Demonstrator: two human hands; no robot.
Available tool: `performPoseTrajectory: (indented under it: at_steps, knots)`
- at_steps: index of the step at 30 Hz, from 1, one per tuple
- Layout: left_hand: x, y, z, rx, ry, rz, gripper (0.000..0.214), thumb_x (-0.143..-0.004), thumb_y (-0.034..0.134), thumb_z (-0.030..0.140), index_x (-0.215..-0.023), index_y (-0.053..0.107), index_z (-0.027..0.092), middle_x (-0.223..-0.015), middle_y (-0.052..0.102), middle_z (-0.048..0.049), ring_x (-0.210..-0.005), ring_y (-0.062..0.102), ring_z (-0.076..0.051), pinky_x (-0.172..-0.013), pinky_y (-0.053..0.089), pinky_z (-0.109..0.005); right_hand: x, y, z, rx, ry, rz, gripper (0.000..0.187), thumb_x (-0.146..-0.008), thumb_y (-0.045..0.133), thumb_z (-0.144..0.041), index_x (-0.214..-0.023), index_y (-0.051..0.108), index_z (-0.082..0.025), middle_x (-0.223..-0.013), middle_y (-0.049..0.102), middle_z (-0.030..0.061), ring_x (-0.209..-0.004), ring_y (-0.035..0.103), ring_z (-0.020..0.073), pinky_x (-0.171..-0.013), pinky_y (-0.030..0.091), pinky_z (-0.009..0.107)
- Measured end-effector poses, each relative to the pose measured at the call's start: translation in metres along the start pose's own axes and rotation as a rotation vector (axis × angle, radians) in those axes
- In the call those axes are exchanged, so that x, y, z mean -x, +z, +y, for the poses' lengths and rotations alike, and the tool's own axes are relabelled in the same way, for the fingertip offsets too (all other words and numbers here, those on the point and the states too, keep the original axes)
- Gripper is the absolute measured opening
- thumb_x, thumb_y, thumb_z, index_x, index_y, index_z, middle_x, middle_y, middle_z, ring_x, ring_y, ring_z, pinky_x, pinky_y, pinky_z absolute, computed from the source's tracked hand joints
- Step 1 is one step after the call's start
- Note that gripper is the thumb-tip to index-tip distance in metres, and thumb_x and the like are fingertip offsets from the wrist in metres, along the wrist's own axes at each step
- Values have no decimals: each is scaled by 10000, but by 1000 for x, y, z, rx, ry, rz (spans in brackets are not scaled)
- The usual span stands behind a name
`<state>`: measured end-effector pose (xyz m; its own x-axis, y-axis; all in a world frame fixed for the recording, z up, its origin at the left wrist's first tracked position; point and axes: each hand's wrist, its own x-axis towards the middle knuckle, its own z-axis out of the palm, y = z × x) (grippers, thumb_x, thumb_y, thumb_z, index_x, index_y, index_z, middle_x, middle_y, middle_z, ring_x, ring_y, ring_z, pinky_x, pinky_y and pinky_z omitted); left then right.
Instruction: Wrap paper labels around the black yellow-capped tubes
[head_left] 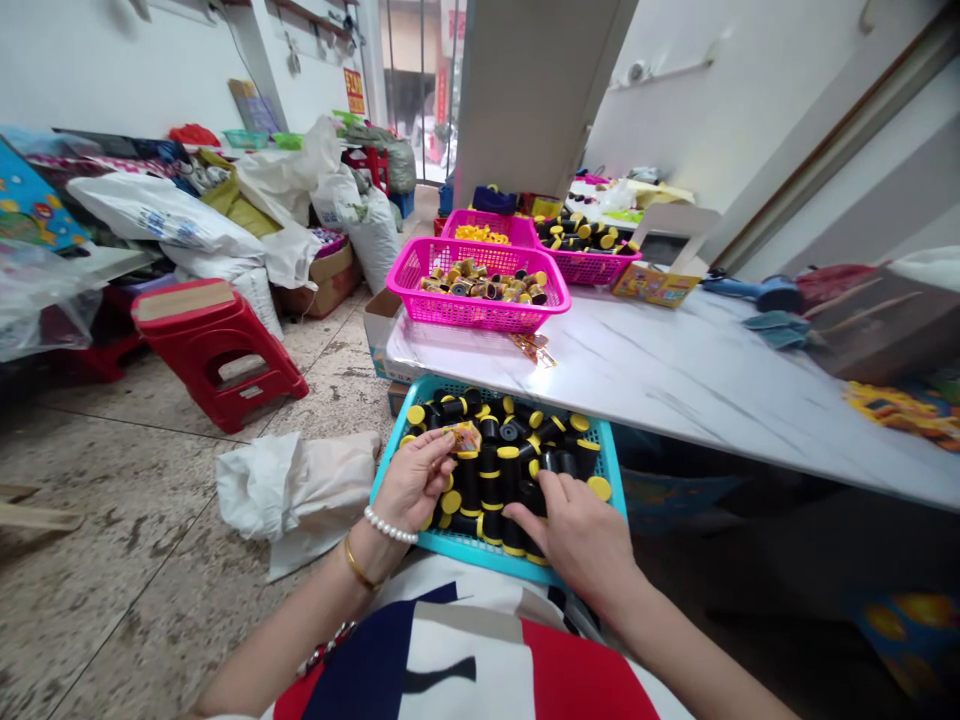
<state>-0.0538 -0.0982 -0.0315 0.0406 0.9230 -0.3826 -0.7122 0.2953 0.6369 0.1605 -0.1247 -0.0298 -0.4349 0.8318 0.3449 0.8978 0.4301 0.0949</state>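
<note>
A teal basket (609, 470) rests on my lap, filled with several black tubes with yellow caps (491, 470). My left hand (414, 482) is over the basket's left side, fingers closed on a small orange patterned wrapper (463, 437). My right hand (581, 535) reaches into the basket's near right part, fingers curled down onto the black tubes; what they grip is hidden.
A white marble table (675, 370) carries a pink basket (480, 312) of wrapped tubes, two more pink baskets (592, 266) behind, an orange box (654, 284) and loose wrappers (532, 347). A red stool (214, 345), a crumpled white bag (296, 490) and sacks (172, 225) occupy the floor at left.
</note>
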Motion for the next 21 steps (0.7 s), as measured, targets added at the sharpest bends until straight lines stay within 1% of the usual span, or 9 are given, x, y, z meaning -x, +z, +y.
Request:
performPoseTrajectory:
  at_steps: [1, 3, 6, 9, 11, 14, 16, 18, 21]
  knots:
    - [0, 1, -1, 0, 0, -1, 294, -626, 824, 184, -837, 638, 102, -670, 622, 14, -410, 440, 1, -287, 184, -79, 2, 2, -3, -21, -1, -13, 396, -849, 586, -532, -873, 661, -144, -744, 636, 122, -720, 598, 264, -626, 442, 348]
    - [0, 4, -4, -2, 2, 1, 307, -615, 831, 190, -835, 633, 108, -658, 619, 20, -405, 438, 1, -289, 185, -79, 4, 5, -8, -122, -58, -36, 309, -859, 602, -459, -877, 654, -155, -795, 651, 125, -790, 608, 284, -687, 474, 376]
    - [0, 7, -6, -22, 0, 6, 341, -606, 838, 200, -867, 638, 109, -676, 634, 14, -397, 430, 6, -295, 187, -78, 1, 6, -8, -440, -114, -25, 227, -897, 556, -289, -1080, 611, -166, -1018, 667, 139, -971, 609, 290, -844, 494, 421]
    - [-1, 10, -6, -45, -6, 9, 339, -600, 842, 202, -854, 639, 105, -670, 635, 12, -391, 419, 10, -298, 183, -77, -11, -2, 2, -905, 44, -49, 287, -913, 515, -263, -1196, 542, -221, -1143, 630, 109, -1032, 619, 244, -890, 510, 401]
    - [-3, 12, -6, -56, -10, -5, 330, -604, 840, 205, -847, 642, 101, -669, 632, 12, -391, 415, 12, -298, 179, -77, -23, -9, 10, -1228, 181, -142, 342, -918, 507, -310, -1256, 505, -258, -1081, 628, 78, -945, 653, 213, -832, 543, 382]
    - [-5, 16, -8, -55, -20, -45, 321, -615, 835, 210, -850, 649, 95, -683, 630, 8, -395, 412, 12, -297, 179, -79, -40, -15, 19, -1552, 265, -351, 501, -879, 558, -323, -1362, 430, -281, -918, 628, 25, -731, 659, 157, -710, 561, 341]
    - [-7, 18, -10, -47, -33, -68, 313, -622, 831, 210, -848, 648, 94, -690, 624, 7, -398, 411, 12, -297, 181, -79, -48, -13, 20, -1653, 302, -415, 644, -809, 646, -294, -1398, 384, -295, -878, 611, -3, -675, 644, 137, -597, 536, 284]
    - [-8, 18, -12, -44, -44, -81, 308, -626, 829, 213, -842, 643, 95, -679, 610, 13, -396, 405, 11, -296, 177, -79, -51, -7, 19, -1710, 359, -398, 740, -734, 724, -275, -1387, 378, -298, -857, 591, -18, -669, 648, 139, -474, 473, 217]
    - [-10, 18, -13, -47, -47, -89, 309, -629, 828, 225, -836, 637, 97, -665, 596, 18, -391, 395, 9, -294, 171, -81, -49, 1, 18, -1738, 413, -401, 639, -738, 735, -316, -1310, 453, -285, -793, 579, -29, -562, 609, 103, -368, 366, 153]
